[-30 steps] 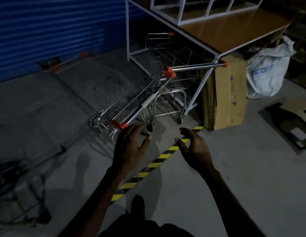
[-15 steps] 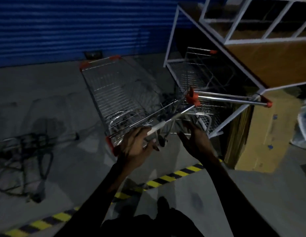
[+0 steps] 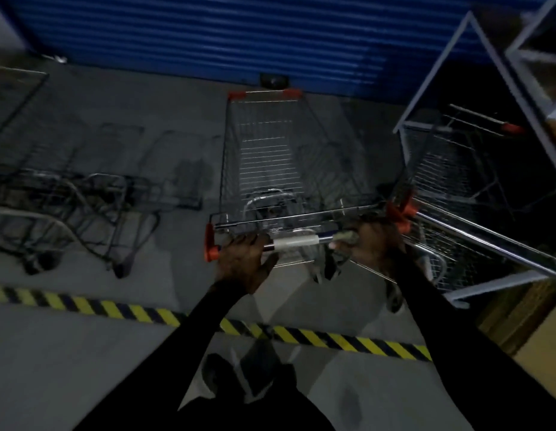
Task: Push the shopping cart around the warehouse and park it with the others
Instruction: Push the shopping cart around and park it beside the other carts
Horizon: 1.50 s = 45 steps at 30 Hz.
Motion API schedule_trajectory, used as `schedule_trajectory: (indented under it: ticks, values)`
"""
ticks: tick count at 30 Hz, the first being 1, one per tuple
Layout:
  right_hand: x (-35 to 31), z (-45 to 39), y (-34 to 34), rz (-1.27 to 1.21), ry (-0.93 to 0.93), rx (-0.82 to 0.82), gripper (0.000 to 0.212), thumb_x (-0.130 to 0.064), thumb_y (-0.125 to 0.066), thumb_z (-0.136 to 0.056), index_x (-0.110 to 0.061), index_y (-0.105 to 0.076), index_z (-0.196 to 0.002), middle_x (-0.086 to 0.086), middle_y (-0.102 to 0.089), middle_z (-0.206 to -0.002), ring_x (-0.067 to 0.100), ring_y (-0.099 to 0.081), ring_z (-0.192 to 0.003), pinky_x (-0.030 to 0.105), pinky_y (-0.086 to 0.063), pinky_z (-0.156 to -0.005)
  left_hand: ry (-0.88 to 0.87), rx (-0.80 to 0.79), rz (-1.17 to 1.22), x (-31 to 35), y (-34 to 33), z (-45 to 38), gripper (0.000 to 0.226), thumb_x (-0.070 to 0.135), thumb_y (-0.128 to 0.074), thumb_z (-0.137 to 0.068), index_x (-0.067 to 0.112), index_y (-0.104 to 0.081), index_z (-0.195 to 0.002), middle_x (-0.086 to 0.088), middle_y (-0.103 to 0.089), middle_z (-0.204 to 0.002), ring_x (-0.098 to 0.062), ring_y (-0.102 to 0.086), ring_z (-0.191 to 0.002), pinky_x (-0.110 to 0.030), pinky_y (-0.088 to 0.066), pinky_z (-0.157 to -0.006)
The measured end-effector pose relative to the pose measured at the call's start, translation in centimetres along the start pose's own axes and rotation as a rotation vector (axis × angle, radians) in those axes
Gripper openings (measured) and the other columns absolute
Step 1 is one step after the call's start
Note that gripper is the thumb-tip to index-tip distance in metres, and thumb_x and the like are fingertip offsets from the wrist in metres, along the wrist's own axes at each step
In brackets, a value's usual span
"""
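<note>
Where the concrete floor (image 3: 68,353) fills most of the view, dim and grey, items are listed by size.

Blue roller shutter (image 3: 239,35): spans the far side, ribbed, closed down to the floor.

White metal frame rack (image 3: 450,57): far right, tilted in the wide-angle view, with a second wire cart (image 3: 456,188) standing inside its lower bay.

Shopping cart (image 3: 264,157): centre, upright on the floor beyond the tape, basket pointing toward the shutter; orange corner caps at the far rim and at both handle ends. Its right rear corner sits just beside the second cart's handle; whether they touch cannot be told.

Tangle of dark wire frames (image 3: 68,197): left, lying low on the floor, blurred.

Cardboard stack (image 3: 537,331): near right edge, brown, standing on the floor.

Hazard tape (image 3: 348,339): yellow-and-black stripe running left to right across the floor, between the person and the cart.

Cart handle (image 3: 295,241): horizontal bar with a pale sleeve at its middle.

Left hand (image 3: 244,259): fingers curled over the handle's left part, gripping it.

Right hand (image 3: 371,244): wrapped round the handle's right part, near the orange cap; blurred.
</note>
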State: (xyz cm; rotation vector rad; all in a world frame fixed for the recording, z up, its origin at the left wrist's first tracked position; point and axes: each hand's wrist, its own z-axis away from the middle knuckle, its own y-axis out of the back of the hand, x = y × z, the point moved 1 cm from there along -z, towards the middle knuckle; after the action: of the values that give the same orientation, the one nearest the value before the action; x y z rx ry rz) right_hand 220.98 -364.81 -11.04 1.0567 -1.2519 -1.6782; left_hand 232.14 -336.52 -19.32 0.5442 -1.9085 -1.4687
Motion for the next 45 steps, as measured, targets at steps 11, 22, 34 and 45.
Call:
schedule_trajectory:
  ticks: [11, 22, 34, 45]
  values:
    - [-8.0, 2.0, -1.9, -0.084, -0.056, -0.090, 0.077, -0.092, -0.047, -0.086, -0.030, -0.080, -0.119, 0.005, -0.080, -0.115, 0.025, -0.073, -0.112, 0.030, -0.048, -0.087, 0.015, 0.074, -0.256, -7.6, 5.3, 1.2, 0.063, 0.087, -0.058, -0.091, 0.028, -0.079, -0.081, 0.005, -0.078, -0.078, -0.021, -0.077, -0.077, -0.043, -0.030, -0.108]
    - [-27.1, 4.0, -8.0, -0.082, -0.090, 0.024, 0.055, -0.082, -0.046, -0.097, -0.030, -0.062, -0.086, 0.006, -0.078, -0.090, 0.030, -0.076, -0.095, 0.034, -0.045, -0.074, -0.105, -0.032, -0.200, -27.1, 10.9, 3.3, 0.099, 0.107, -0.025, -0.077, 0.037, -0.086, -0.108, -0.001, -0.083, -0.115, -0.028, -0.064, -0.133, -0.044, -0.018, -0.132]
    - [-43.6, 9.5, -10.7, -0.012, -0.227, -0.030, 0.098, -0.098, -0.015, -0.088, -0.031, -0.075, -0.128, 0.008, -0.076, -0.120, 0.036, -0.069, -0.118, 0.046, -0.050, -0.101, -0.174, -0.024, -0.247, -38.7, 14.0, 12.6, 0.100, 0.107, -0.027, -0.081, 0.023, -0.081, -0.086, -0.005, -0.077, -0.078, -0.029, -0.075, -0.093, -0.048, -0.017, -0.133]
    - [-50.7, 16.6, -15.2, 0.069, -0.192, -0.076, 0.115, -0.113, -0.004, -0.066, -0.029, -0.076, -0.097, -0.002, -0.073, -0.094, 0.025, -0.072, -0.107, 0.057, -0.041, -0.112, -0.110, 0.065, -0.247, -43.3, 18.1, 28.0, 0.097, 0.103, -0.031, -0.083, 0.019, -0.078, -0.070, -0.009, -0.071, -0.060, -0.033, -0.076, -0.097, -0.051, -0.040, -0.122]
